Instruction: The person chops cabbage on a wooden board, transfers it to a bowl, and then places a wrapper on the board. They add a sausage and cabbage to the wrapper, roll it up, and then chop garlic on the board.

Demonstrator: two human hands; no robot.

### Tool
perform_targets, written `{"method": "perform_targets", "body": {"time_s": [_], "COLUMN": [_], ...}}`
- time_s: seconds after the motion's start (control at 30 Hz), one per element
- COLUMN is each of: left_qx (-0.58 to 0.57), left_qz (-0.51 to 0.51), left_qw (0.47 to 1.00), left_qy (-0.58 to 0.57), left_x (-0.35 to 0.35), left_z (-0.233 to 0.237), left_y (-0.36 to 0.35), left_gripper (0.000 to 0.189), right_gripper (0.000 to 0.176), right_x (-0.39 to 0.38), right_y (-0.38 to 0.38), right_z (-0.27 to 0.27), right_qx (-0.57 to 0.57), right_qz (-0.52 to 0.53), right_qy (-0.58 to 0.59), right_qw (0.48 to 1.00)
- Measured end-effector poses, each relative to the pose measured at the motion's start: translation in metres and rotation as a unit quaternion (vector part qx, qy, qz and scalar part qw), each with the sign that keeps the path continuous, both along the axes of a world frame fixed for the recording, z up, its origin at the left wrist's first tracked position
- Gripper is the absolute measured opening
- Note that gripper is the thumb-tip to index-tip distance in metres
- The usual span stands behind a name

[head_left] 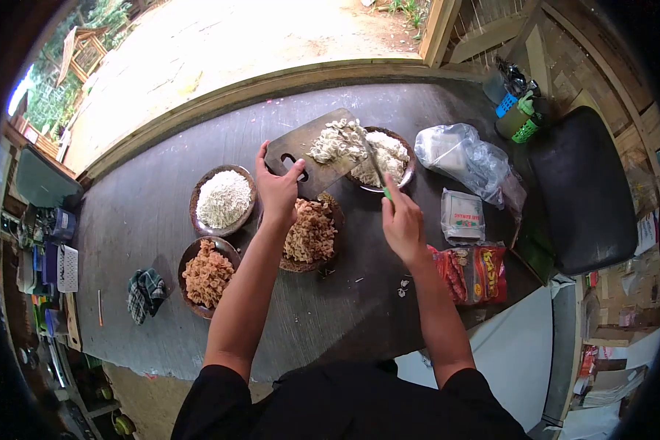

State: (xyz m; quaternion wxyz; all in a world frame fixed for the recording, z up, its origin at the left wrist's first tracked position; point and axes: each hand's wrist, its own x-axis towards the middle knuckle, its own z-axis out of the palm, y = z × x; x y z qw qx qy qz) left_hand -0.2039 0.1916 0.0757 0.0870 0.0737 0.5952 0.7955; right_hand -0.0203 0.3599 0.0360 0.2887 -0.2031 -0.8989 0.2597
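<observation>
Left hand wraps its fingers round the dark wooden cutting board. Right hand fists a green-handled knife across pale chopped pieces over a brown bowl. Dark wooden table, open-sided hut.

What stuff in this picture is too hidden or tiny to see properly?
Head view, knife: its handle is mostly hidden inside the right hand.
Head view, far bowl: half covered by the cutting board that the left hand holds.
Head view, white packet: print too small to read.
</observation>
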Motion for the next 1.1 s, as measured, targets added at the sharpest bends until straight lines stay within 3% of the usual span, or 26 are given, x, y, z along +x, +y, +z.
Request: {"method": "perform_targets", "body": {"time_s": [0.13,0.2,0.57,1.1], "left_qx": [0.011,0.028,0.023,-0.011], "left_qz": [-0.003,-0.011,-0.003,0.016], "left_qw": [1.000,1.000,1.000,1.000], "left_qy": [-0.010,-0.001,0.003,0.020], "left_x": [0.007,0.006,0.009,-0.003], "left_z": [0.001,-0.006,-0.011,-0.016], "left_y": [0.015,0.020,0.018,0.000], "left_gripper": [0.076,0.076,0.075,0.076], "right_gripper": [0.051,0.050,0.048,0.046], "right_x": [-0.007,-0.008,-0.016,-0.013], "right_y": [-0.035,-0.045,-0.027,0.004], "right_z": [0.036,0.043,0.021,-0.009], "right_qx": [-0.004,0.008,0.047,-0.098], "right_qz": [0.063,0.071,0.021,-0.028], "right_qy": [0.015,-0.074,-0.078,-0.052], "right_qw": [0.998,0.995,0.996,0.993]}}
